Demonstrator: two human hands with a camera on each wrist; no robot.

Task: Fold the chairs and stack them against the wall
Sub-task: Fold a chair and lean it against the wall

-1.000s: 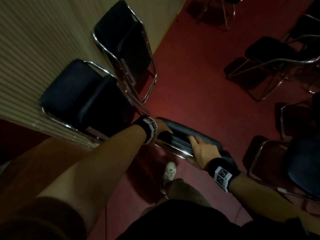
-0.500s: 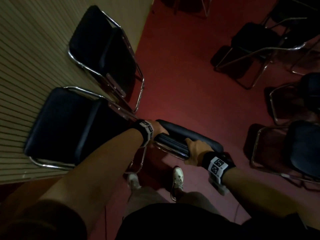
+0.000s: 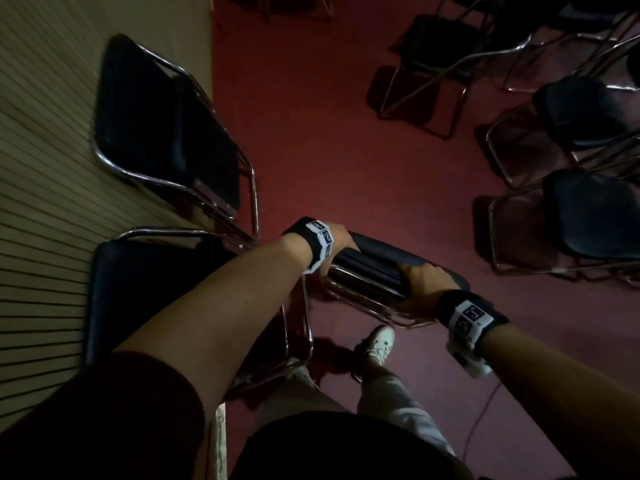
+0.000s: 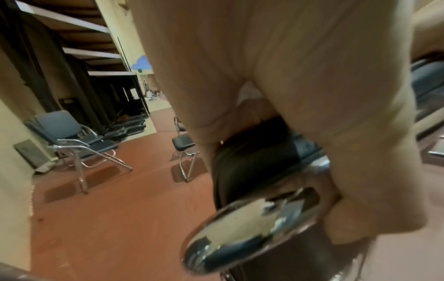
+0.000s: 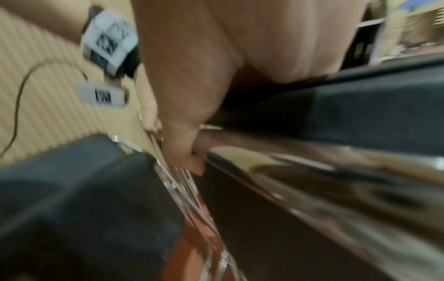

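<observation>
Dim head view, brighter blurred wrist views, wide-angle edge distortion

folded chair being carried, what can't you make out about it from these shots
- Folded chair legs: head view, hidden under its own top edge.
- Left hand fingers: head view, wrapped out of sight.
- Right hand grip: right wrist view, motion blur.
- Whether it touches the stacked chair: unclear, dim.

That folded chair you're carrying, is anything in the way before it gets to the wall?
Yes. The nearer leaning chair already rests against the wall, directly between it and the folded chair. Both hands grip it: left hand, right hand.
</observation>
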